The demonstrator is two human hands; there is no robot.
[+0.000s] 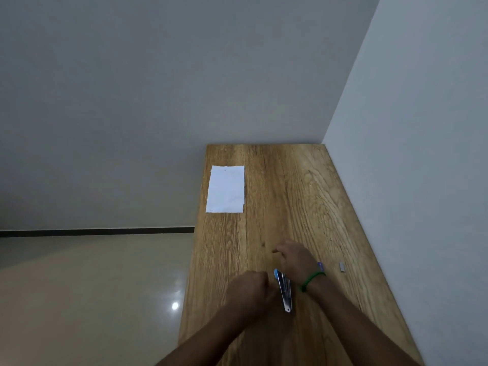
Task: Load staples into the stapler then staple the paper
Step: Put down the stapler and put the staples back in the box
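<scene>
Left hand (250, 286) is curled into a fist against the stapler's (284, 291) left side, and the right hand (294, 258) arches over its blue far end with fingers bent; whether either grips it I cannot tell. Staples (342, 267) lie near the surface's (290, 180) right edge by the wall. The paper (225, 188) sits well apart along the far left edge, with open wood between.
</scene>
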